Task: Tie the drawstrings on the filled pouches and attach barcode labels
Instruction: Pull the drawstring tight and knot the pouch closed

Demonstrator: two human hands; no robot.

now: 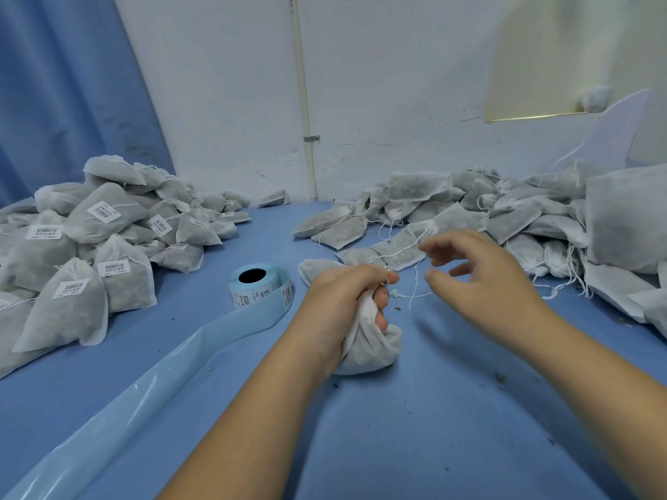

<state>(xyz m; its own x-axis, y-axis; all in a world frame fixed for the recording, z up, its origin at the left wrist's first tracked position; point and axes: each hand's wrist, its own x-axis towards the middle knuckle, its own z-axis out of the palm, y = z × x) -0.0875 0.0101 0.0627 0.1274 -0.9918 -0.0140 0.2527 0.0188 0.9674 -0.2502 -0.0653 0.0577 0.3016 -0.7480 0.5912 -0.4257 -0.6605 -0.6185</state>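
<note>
The left grip (pixel 343 294) clenched the gathered neck of a pouch (pixel 373 351) on the table (pixel 433 427). Just right of it, the right grip (pixel 480 272) hovered wide, fingers loosely curved, holding nothing.

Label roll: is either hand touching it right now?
No, the label roll lies on the table, clear of the left hand gripping a pouch and of the right hand.

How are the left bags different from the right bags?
The left pile bags wear barcode stickers; the right pile bags show none. Left pile bags are cinched at the neck; right pile bags lie flatter, untied. Both are white with dark filling.
</note>
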